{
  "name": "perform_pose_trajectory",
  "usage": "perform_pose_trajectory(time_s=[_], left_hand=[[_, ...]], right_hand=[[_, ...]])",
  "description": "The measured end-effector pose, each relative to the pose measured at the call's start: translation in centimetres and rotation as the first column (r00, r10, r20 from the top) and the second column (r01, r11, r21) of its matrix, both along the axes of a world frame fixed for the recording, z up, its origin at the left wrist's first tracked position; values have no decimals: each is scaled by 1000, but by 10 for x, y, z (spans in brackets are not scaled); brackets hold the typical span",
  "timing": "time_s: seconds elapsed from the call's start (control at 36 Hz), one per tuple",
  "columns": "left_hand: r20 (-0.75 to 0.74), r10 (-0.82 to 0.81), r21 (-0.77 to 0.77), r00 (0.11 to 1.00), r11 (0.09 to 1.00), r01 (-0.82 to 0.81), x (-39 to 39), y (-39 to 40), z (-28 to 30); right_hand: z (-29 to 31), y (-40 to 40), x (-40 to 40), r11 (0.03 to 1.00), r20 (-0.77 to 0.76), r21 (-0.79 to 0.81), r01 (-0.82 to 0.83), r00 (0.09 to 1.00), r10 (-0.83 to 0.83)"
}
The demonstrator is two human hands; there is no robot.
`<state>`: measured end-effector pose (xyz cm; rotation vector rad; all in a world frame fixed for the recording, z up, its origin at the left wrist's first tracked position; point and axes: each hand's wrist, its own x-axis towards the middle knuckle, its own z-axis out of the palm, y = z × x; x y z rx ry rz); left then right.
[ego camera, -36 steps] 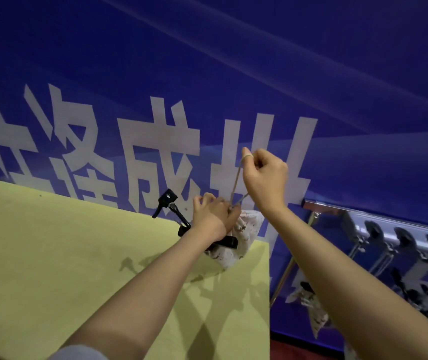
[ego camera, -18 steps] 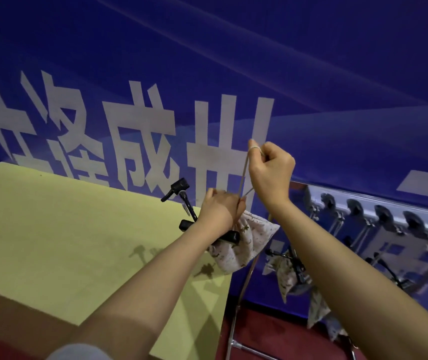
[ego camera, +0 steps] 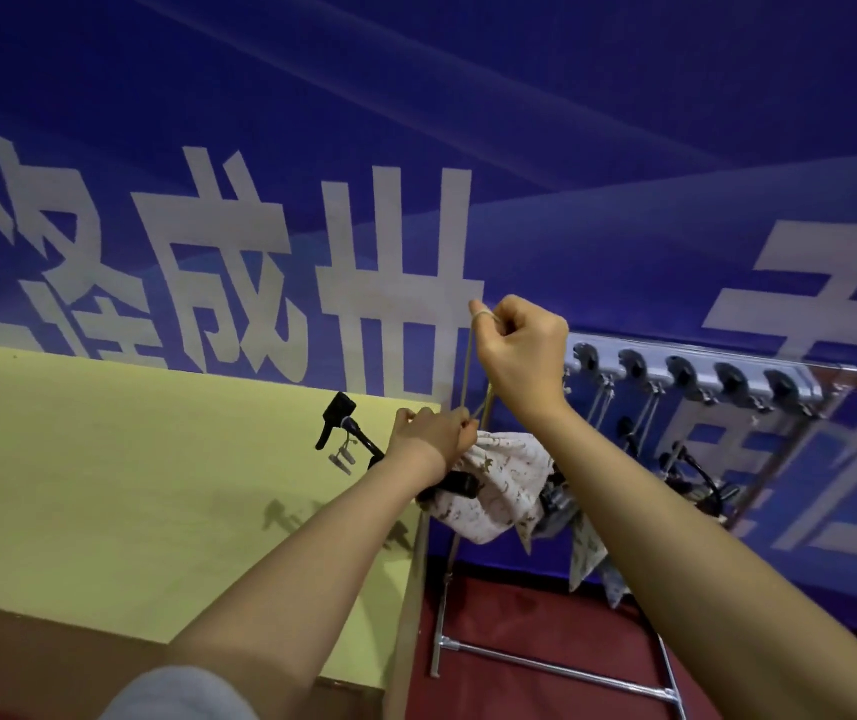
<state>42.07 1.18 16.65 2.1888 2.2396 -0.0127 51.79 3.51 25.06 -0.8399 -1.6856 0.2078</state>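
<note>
A small white patterned drawstring pouch hangs in the air past the right edge of the yellow table. My left hand grips the gathered neck of the pouch. My right hand is raised above it, fingers curled, holding the thin beige drawstring looped over one finger and pulled taut upward. A black object sticks out below my left hand against the pouch.
A black clamp on a gooseneck stands at the table's far right corner. A metal rack with a row of hooks and hanging pouches stands right of the table on a red floor. A blue banner wall fills the background.
The view has swung right, showing more of the rack and floor. Both hands and the pouch have drifted right, past the table edge; the grips are unchanged.
</note>
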Motion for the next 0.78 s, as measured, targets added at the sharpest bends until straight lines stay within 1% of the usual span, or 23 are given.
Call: perform_pose_trajectory(time_s=[0.03, 0.11, 0.22, 0.28, 0.33, 0.42, 0.5, 0.53, 0.56, 0.61, 0.67, 0.78], left_hand=[[6, -18, 3, 1000, 1000, 18, 2, 0, -3], [114, 12, -45, 993, 999, -7, 5, 1, -9], [217, 11, -98, 976, 995, 11, 15, 0, -13], [325, 52, -143, 944, 990, -6, 22, 1, -11], [431, 85, -150, 898, 988, -22, 30, 3, -13], [587, 54, -131, 807, 991, 29, 43, 3, -22], [757, -19, -31, 653, 997, 66, 52, 1, -28], [783, -31, -13, 621, 998, 67, 59, 1, -29], [790, -41, 0, 611, 998, 66, 65, 2, -31], [775, -67, 26, 628, 997, 75, 76, 1, -28], [776, -106, 49, 622, 993, 108, 87, 3, -27], [756, -131, 33, 642, 986, 163, 117, 12, -30]], right_hand=[[-1, -1, 3, 1000, 9, 0, 10, 1000, -10], [-7, -2, 9, 999, 42, 1, 44, 998, -44], [-15, -3, 18, 995, 99, 67, 75, 992, -81], [-16, -1, 25, 990, 107, 48, 131, 985, -135], [-18, 0, 36, 983, 106, 15, 181, 978, -182], [-24, 1, 56, 966, 150, 31, 257, 954, -258], [-32, -3, 70, 968, 239, 5, 251, 940, -244], [-37, -3, 77, 963, 257, -25, 267, 933, -252], [-41, -4, 84, 958, 267, -59, 281, 929, -256], [-53, -4, 101, 947, 275, -119, 299, 926, -258], [-64, -3, 119, 932, 283, -169, 320, 922, -265], [-81, 0, 154, 912, 305, -241, 333, 918, -254]])
